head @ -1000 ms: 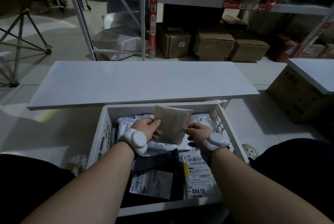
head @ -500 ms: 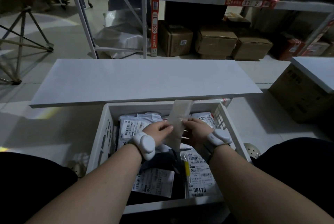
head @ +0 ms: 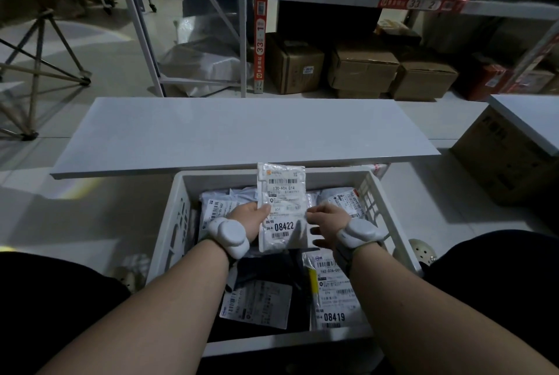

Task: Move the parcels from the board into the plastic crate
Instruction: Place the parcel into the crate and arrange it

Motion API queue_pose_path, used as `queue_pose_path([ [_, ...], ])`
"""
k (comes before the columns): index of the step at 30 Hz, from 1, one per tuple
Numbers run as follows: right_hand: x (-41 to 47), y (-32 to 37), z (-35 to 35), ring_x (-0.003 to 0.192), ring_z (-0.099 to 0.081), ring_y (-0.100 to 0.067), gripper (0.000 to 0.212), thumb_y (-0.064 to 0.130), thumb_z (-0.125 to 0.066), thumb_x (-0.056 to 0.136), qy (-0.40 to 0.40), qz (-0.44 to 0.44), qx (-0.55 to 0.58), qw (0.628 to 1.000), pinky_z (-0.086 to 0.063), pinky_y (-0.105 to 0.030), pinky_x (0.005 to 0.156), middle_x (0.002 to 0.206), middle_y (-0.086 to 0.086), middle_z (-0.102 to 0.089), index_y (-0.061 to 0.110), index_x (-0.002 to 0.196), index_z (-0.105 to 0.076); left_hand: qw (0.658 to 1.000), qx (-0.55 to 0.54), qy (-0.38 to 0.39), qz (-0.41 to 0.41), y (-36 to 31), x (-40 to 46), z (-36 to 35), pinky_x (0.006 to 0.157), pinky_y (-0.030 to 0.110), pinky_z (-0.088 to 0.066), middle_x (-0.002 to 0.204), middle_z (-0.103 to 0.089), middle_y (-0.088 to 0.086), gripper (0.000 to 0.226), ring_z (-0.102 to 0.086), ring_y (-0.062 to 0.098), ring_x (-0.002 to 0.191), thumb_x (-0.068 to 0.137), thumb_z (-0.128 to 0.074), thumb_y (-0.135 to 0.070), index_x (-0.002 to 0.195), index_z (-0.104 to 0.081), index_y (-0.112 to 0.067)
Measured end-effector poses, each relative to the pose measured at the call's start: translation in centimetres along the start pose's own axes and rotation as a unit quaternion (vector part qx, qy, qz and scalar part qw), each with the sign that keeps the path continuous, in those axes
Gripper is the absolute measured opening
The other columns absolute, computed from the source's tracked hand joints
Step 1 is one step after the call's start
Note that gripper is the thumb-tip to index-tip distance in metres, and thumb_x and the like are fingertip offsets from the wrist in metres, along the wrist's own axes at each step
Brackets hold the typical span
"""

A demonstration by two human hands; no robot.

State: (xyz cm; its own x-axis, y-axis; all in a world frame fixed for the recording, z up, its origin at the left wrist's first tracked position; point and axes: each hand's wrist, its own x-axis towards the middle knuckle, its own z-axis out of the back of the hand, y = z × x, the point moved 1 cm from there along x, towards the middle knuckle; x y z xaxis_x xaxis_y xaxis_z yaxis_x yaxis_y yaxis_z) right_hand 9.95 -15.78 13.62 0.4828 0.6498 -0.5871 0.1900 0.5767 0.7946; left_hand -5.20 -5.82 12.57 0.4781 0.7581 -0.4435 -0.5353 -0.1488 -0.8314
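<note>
Over the last second the white parcel [head: 281,208] has been turned label-up above the plastic crate [head: 178,223], left hand [head: 246,217] pinching its 9 o'clock edge, right hand [head: 325,225] loosening at 3 o'clock, the board [head: 181,129] bare, so probably the last parcel.

Crate [head: 178,223] sits right in front of me, board [head: 242,132] just behind it, shelving with boxes [head: 363,69] further back.

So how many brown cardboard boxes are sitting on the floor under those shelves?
3 in plain view: left box, middle box and right box, side by side under the shelf. More may be hidden in the dark behind them.
</note>
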Motion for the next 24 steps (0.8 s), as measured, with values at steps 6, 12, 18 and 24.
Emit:
queue_pose_path([
  [6,-0.2,-0.6,-0.1,0.084,-0.068,-0.031,0.016,0.025,-0.074,0.073,0.025,-0.018,-0.014,0.999,-0.057,-0.047,0.082,0.09,-0.014,-0.069,0.017,0.082,-0.064,0.995,-0.102,-0.001,-0.001,0.5,0.8,-0.2,0.102,0.046,-0.045,0.106,-0.072,0.008,0.02,-0.065,0.028,0.105,0.079,-0.063,-0.044,0.083,-0.069,-0.025],
  [12,-0.1,-0.5,-0.4,0.093,-0.067,-0.04,0.007,0.007,-0.068,0.079,0.008,-0.015,-0.014,1.0,-0.056,-0.055,0.08,0.101,-0.022,-0.068,0.01,0.082,-0.063,0.992,-0.126,-0.012,0.015,-0.1,-0.1,-0.3,0.102,0.039,-0.044,0.103,-0.07,0.006,0.019,-0.063,0.026,0.104,0.094,-0.055,-0.029,0.09,-0.068,-0.016],
  [18,0.3,-0.4,-0.2,0.086,-0.067,-0.037,0.013,0.004,-0.065,0.082,-0.03,-0.002,-0.01,0.999,-0.056,-0.054,0.081,0.084,-0.016,-0.066,0.013,0.075,-0.059,0.993,-0.111,0.02,0.024,-0.1,-0.2,-0.5,0.092,0.046,-0.052,0.104,-0.071,0.007,0.034,-0.066,0.029,0.097,0.088,-0.06,-0.04,0.107,-0.066,-0.013],
  [24,1.1,-0.7,0.4,0.087,-0.068,-0.037,0.011,0.011,-0.066,0.081,-0.046,0.004,-0.028,0.999,-0.057,-0.055,0.079,0.086,-0.013,-0.068,0.019,0.078,-0.061,0.995,-0.071,0.062,0.015,0.6,-0.2,-0.7,0.044,0.021,-0.052,0.088,-0.066,0.01,0.037,-0.061,0.019,0.065,0.079,-0.062,0.014,0.111,-0.06,-0.004],
])
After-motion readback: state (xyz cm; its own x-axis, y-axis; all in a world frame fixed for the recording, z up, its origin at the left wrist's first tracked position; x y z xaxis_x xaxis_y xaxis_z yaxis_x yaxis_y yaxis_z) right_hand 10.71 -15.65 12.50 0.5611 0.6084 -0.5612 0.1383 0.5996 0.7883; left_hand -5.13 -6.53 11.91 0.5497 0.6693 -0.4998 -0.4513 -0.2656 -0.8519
